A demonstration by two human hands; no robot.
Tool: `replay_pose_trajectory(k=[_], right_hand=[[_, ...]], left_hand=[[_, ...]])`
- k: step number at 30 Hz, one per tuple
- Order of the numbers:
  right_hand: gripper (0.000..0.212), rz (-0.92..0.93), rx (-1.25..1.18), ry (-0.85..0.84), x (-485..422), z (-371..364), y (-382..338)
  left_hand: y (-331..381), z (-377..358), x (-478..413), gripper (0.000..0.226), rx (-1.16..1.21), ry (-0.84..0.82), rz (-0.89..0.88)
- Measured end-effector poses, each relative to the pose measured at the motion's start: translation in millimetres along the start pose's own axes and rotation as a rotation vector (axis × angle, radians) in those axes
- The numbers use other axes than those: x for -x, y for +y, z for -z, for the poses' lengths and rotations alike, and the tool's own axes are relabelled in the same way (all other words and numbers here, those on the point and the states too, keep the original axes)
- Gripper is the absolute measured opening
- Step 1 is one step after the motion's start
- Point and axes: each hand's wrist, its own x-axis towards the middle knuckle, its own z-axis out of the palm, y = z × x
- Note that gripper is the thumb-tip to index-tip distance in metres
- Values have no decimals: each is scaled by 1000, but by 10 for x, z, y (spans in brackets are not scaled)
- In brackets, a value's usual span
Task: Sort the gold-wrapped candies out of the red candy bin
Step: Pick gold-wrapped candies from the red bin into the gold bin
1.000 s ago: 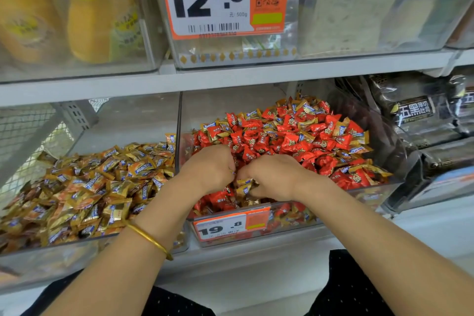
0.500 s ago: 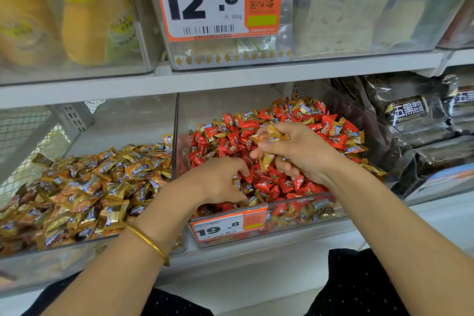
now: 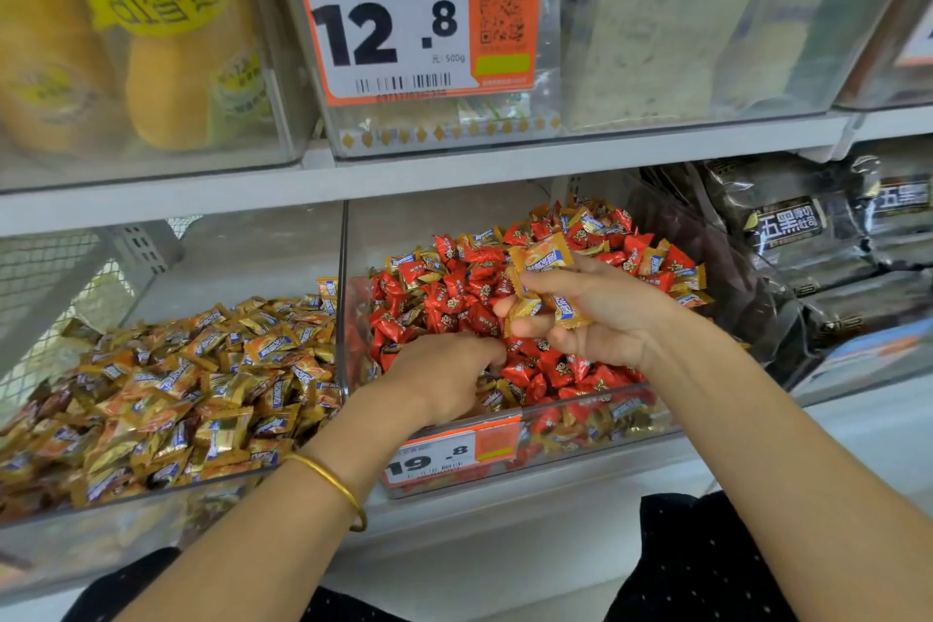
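Note:
The clear red candy bin [image 3: 570, 414] on the lower shelf holds red-wrapped candies [image 3: 454, 293] with gold-wrapped ones mixed in along the back and front. My right hand [image 3: 601, 313] hovers over the pile, palm turned up, and grips several gold-wrapped candies [image 3: 542, 260]. My left hand [image 3: 444, 376], with a gold bangle on the wrist, reaches down into the front of the bin; its fingertips are buried among the candies and what they hold is hidden.
To the left stands a clear bin of gold candies [image 3: 166, 389], separated by a transparent wall [image 3: 342, 298]. Dark packaged goods [image 3: 808, 242] fill the right. An upper shelf [image 3: 454, 177] with a 12.8 price tag [image 3: 404, 15] overhangs the bins.
My right hand has risen out of the pile with gold candies and turned palm up. My left hand has stayed low in the front of the bin, shifting slightly right.

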Motion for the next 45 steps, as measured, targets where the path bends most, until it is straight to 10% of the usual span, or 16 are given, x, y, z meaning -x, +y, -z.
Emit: replay_pose_trajectory(k=[17,26,45], right_hand=[[16,45,-87,43,23,115,-22],[19,17,-56,-4,14,41,2],[35,-180,-299,-162,-70,-105,71]], left_hand=[[-89,243,-17,26,1004,478,160],[-60,426,74,19,1677,392,303],[9,267,-92,27,1190,773,263]])
